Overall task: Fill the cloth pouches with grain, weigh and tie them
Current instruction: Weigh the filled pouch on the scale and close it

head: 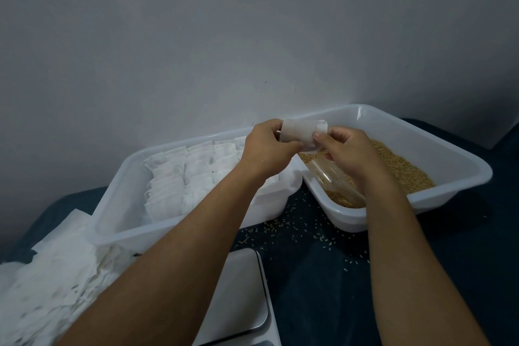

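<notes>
Surface: dark blue cloth-covered surface point(323, 289) | far left: clear tub point(112, 222) | far right: clear tub of grain point(463, 174) | near edge: white scale point(238, 298) | left edge: loose white pouches point(50, 270) | between tubs: spilled grains point(303, 230)

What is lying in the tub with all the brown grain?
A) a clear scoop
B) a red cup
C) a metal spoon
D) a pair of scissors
A: a clear scoop lies on the grain in the right tub, just below the right hand.
</notes>
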Demonstrator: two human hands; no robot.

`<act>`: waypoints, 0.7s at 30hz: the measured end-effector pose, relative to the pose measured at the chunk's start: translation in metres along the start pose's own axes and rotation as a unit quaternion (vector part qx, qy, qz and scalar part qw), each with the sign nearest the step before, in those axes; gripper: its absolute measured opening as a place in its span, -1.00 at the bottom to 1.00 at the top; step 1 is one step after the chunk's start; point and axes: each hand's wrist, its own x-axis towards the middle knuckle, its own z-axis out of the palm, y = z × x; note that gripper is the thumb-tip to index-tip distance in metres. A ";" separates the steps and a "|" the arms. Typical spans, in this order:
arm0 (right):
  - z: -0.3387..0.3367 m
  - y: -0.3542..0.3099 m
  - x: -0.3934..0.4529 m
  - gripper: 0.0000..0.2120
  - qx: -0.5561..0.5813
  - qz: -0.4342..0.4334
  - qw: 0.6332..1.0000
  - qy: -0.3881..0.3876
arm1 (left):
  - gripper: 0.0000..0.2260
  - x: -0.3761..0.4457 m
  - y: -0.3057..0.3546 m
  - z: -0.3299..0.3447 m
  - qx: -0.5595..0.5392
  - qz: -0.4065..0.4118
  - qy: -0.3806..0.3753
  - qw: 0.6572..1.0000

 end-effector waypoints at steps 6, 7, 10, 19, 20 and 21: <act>0.001 0.000 -0.001 -0.89 0.004 -0.004 1.000 0.007 | -0.70 0.000 0.001 0.001 -0.008 0.004 -0.006 1.000; 0.001 0.000 -0.001 -0.90 0.004 -0.005 1.000 0.007 | -0.70 0.000 0.001 0.001 -0.010 0.004 -0.006 1.000; 0.001 -0.001 -0.001 -0.91 0.005 -0.022 1.000 0.007 | -0.71 0.000 -0.001 0.001 -0.012 0.000 -0.002 1.000; 0.003 -0.014 -0.005 -0.88 -0.015 -0.085 0.996 0.016 | -0.72 -0.013 -0.014 -0.001 -0.076 -0.013 -0.009 0.997; 0.004 -0.018 -0.006 -0.89 -0.019 -0.102 0.995 0.015 | -0.71 -0.017 -0.015 -0.003 -0.088 -0.013 -0.014 0.996; 0.004 -0.022 -0.006 -0.89 -0.024 -0.117 0.993 0.011 | -0.69 -0.021 -0.017 -0.005 -0.099 -0.011 -0.020 0.995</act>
